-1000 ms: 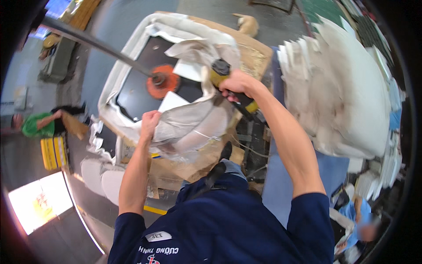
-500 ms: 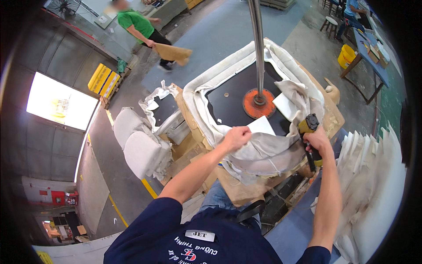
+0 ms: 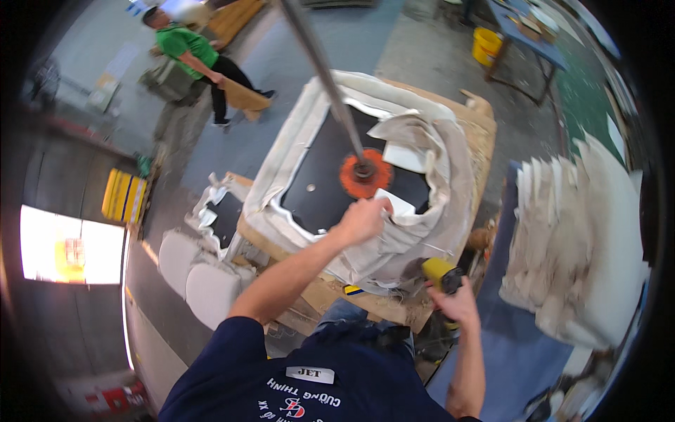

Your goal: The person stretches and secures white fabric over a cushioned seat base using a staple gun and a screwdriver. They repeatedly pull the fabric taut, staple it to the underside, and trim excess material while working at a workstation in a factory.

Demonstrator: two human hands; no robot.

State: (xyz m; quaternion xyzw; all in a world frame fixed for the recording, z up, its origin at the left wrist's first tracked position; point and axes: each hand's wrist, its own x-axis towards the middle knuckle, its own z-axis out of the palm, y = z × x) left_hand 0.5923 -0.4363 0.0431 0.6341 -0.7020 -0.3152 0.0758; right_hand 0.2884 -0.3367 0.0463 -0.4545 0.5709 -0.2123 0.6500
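A seat cushion [image 3: 271,179] lies underside up on a worktable, with a black base panel [image 3: 302,200] ringed by pale padding and beige fabric [image 3: 402,235]. My left hand [image 3: 364,219] is closed at the near edge of the panel, pinching the loose fabric beside a white flap [image 3: 395,204]. At the cushion's near right corner my right hand [image 3: 453,299] grips a yellow and black staple gun [image 3: 441,274], held just off the fabric. A second white flap [image 3: 406,158] shows under the folded fabric. Some of the left fingertips are hidden.
A metal pole [image 3: 320,63] rises from an orange round flange [image 3: 365,174] on the panel. Stacked fabric covers [image 3: 548,239] lie on a blue surface at right. Smaller grey cushions [image 3: 211,288] sit at left. A person in green [image 3: 186,53] walks at far left carrying brown sheeting.
My right hand has brought the staple gun down and nearer to me, off the cushion's right side. My left hand has closed in on the fabric edge. The view has shifted right.
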